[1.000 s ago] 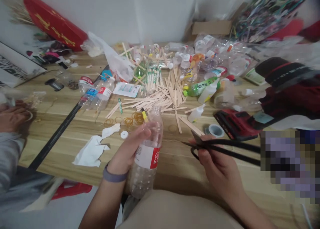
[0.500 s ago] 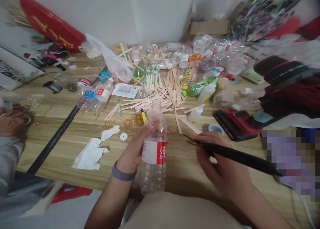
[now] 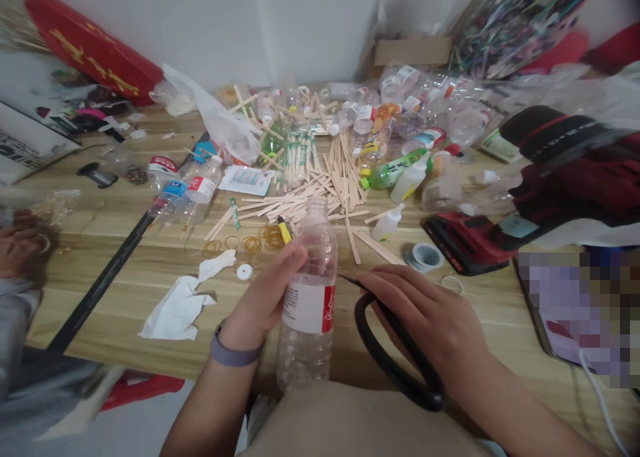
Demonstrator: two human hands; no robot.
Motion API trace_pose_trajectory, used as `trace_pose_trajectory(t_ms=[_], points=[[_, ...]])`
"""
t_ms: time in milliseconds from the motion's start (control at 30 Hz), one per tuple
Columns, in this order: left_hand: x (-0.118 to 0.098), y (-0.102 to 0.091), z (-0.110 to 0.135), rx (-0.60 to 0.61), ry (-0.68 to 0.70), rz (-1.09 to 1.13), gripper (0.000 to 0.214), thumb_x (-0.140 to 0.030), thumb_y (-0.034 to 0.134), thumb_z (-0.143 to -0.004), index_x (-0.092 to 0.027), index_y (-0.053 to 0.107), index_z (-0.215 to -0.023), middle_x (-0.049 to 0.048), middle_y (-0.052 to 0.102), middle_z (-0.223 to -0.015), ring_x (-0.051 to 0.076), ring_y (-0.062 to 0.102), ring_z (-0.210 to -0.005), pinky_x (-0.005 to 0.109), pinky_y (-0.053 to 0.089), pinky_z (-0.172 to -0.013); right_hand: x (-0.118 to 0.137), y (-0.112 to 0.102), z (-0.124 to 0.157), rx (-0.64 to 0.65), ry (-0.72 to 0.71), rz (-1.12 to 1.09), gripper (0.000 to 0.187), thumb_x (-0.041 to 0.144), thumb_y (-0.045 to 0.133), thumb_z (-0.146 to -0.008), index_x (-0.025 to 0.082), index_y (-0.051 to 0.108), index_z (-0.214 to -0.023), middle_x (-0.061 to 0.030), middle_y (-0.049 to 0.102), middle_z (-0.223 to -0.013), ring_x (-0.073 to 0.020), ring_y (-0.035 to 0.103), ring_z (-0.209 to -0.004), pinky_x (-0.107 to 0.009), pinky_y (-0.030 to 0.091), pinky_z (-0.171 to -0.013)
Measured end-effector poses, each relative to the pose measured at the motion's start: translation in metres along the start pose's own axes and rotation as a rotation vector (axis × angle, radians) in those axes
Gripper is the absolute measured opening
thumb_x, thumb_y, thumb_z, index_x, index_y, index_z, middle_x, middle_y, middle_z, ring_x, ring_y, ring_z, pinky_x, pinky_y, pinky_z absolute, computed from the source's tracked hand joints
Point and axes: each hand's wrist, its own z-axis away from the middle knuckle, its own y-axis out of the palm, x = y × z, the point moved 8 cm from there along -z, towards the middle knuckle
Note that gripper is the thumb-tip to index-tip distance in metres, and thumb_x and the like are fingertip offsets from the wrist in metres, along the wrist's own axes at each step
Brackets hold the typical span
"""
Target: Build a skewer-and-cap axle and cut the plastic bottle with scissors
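Observation:
Upright in my left hand (image 3: 273,287) is a clear plastic bottle (image 3: 310,357), uncapped, with a white and red label. My fingers wrap its upper body from the left, and its lower end is close against my torso. To its right, my right hand (image 3: 425,307) grips what look like black-handled scissors (image 3: 367,330). Their dark pointed tip reaches toward the bottle's side just above the label; whether it touches I cannot tell. A large black handle loop hangs below my palm, and most of the blades are hidden by my fingers.
Loose wooden sticks (image 3: 300,204), rubber bands (image 3: 253,244), white tissue (image 3: 175,310) and a small glue bottle (image 3: 387,222) lie ahead. Many plastic bottles crowd the back. Right are a wire spool (image 3: 425,257), a red-black power tool (image 3: 465,244) and a phone (image 3: 560,324). Another person's hand (image 3: 20,250) is left.
My right hand has turned the scissors, swinging the handle from pointing right to hanging down, and brought the tip closer to the bottle. The bottle has rotated slightly, showing less red label.

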Motion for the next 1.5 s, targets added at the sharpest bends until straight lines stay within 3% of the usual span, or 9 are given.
trace_pose_trajectory(t_ms=[133, 333, 767, 867, 967, 1067, 1200, 1300, 1500], points=[[-0.012, 0.006, 0.004, 0.059, 0.034, -0.039, 0.047, -0.041, 0.076, -0.070, -0.020, 0.066, -0.111, 0.0039, 0.072, -0.095, 0.020, 0.067, -0.082, 0.032, 0.051, -0.075, 0.001, -0.001, 0.000, -0.018, 0.026, -0.006, 0.027, 0.005, 0.037, -0.097, 0.013, 0.057, -0.113, -0.0066, 0.073, -0.091, -0.0178, 0.069, -0.082, -0.027, 0.055, -0.063], [-0.021, 0.003, 0.006, 0.063, 0.170, -0.197, 0.063, -0.047, 0.081, -0.067, -0.021, 0.062, -0.121, 0.0048, 0.068, -0.104, 0.022, 0.063, -0.093, 0.030, 0.049, -0.079, 0.005, 0.006, 0.003, 0.042, 0.041, -0.021, 0.027, 0.009, 0.042, -0.098, 0.013, 0.053, -0.122, -0.0041, 0.071, -0.082, -0.0194, 0.067, -0.072, -0.030, 0.052, -0.056], [-0.015, 0.009, 0.010, 0.116, 0.113, -0.158, 0.073, -0.047, 0.087, -0.062, -0.023, 0.055, -0.123, 0.0037, 0.070, -0.098, 0.020, 0.067, -0.090, 0.029, 0.051, -0.076, 0.010, 0.002, 0.003, 0.074, -0.022, 0.032, 0.033, 0.003, 0.036, -0.094, 0.012, 0.053, -0.121, -0.0061, 0.071, -0.084, -0.0203, 0.067, -0.073, -0.029, 0.047, -0.051], [-0.018, 0.007, 0.013, 0.093, 0.206, -0.267, 0.069, -0.040, 0.084, -0.068, -0.025, 0.053, -0.127, 0.0026, 0.068, -0.100, 0.020, 0.066, -0.094, 0.028, 0.051, -0.078, 0.000, 0.005, 0.002, 0.084, 0.051, -0.155, 0.030, 0.006, 0.042, -0.093, 0.013, 0.058, -0.118, -0.0051, 0.071, -0.083, -0.0187, 0.066, -0.071, -0.027, 0.050, -0.057], [-0.025, 0.009, 0.018, 0.088, 0.338, -0.393, 0.067, -0.035, 0.082, -0.073, -0.027, 0.049, -0.131, 0.0024, 0.068, -0.102, 0.020, 0.066, -0.094, 0.030, 0.052, -0.079, -0.017, 0.016, 0.001, 0.137, 0.278, -0.524, 0.022, 0.012, 0.046, -0.095, 0.018, 0.066, -0.088, -0.0014, 0.068, -0.072, -0.0135, 0.063, -0.062, -0.022, 0.048, -0.056], [-0.031, 0.012, 0.024, 0.073, 0.410, -0.509, 0.068, -0.033, 0.080, -0.074, -0.028, 0.047, -0.134, 0.0029, 0.067, -0.105, 0.021, 0.066, -0.094, 0.034, 0.052, -0.083, -0.020, 0.031, 0.003, 0.285, 0.398, -0.727, 0.035, 0.016, 0.045, -0.096, 0.019, 0.062, -0.066, 0.0000, 0.065, -0.065, -0.0111, 0.060, -0.055, -0.019, 0.044, -0.050], [-0.027, 0.006, 0.020, 0.024, 0.303, -0.507, 0.065, -0.037, 0.077, -0.076, -0.024, 0.048, -0.133, 0.0050, 0.067, -0.104, 0.024, 0.066, -0.099, 0.037, 0.054, -0.085, -0.011, 0.009, -0.005, 0.110, 0.119, -0.297, 0.030, 0.007, 0.040, -0.092, 0.016, 0.069, -0.098, -0.0045, 0.071, -0.077, -0.0164, 0.065, -0.066, -0.024, 0.045, -0.053], [-0.023, 0.001, 0.019, -0.040, 0.234, -0.534, 0.063, -0.037, 0.076, -0.076, -0.024, 0.049, -0.132, 0.0045, 0.067, -0.105, 0.025, 0.065, -0.103, 0.038, 0.053, -0.088, 0.000, 0.010, -0.004, 0.107, -0.066, -0.050, 0.039, 0.001, 0.039, -0.089, 0.014, 0.065, -0.114, -0.0054, 0.072, -0.077, -0.0182, 0.064, -0.065, -0.025, 0.040, -0.049], [-0.036, 0.009, 0.026, -0.088, 0.368, -0.682, 0.066, -0.038, 0.076, -0.076, -0.026, 0.045, -0.133, 0.0039, 0.067, -0.110, 0.022, 0.066, -0.096, 0.037, 0.053, -0.087, -0.022, 0.036, -0.001, 0.290, 0.347, -0.723, 0.038, 0.014, 0.041, -0.098, 0.019, 0.061, -0.066, 0.0001, 0.067, -0.067, -0.0103, 0.062, -0.057, -0.018, 0.047, -0.052]])
